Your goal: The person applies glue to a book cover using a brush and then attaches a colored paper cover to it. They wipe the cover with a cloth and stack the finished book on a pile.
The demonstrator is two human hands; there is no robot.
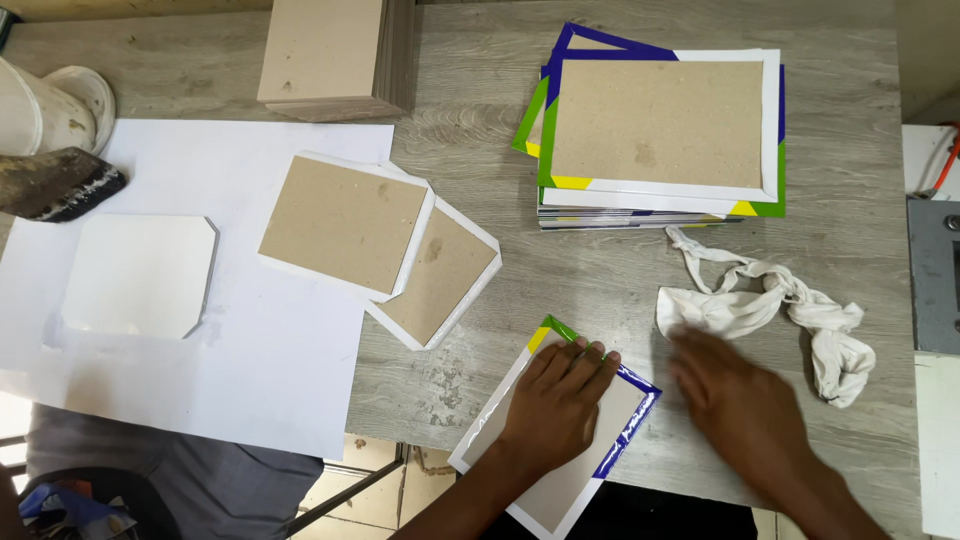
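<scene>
Pressing, head view: left hand (555, 405) lies flat, fingers spread, on a grey card board (560, 440) with a white, blue, green and yellow wrapped border; its grip is wide and clasps nothing.
Board position: tilted at the near edge of the desk (600, 270), its lower corner overhanging that edge.
Right hand: right hand (745, 410), blurred, palm down, flat on the desk just right of the board, fingertips touching a twisted white cloth (770, 310); grip wide, holding nothing.
Open room: bare wood grain between the board and the stack above it, and a strip left of the board up to the paper's edge.
Stack: stack of wrapped boards (660, 125), rectangular, coloured borders, far right, well apart from both hands.
Loose boards: two white-edged card boards (380, 240) overlap, partly on a large white paper sheet (250, 350).
White piece: white cut-corner sheet (140, 275) lies on that paper.
Raw card: pile of plain brown boards (335, 55) at the far edge.
Brush: dark brush (55, 185) beside a white tub (50, 105), far left.
</scene>
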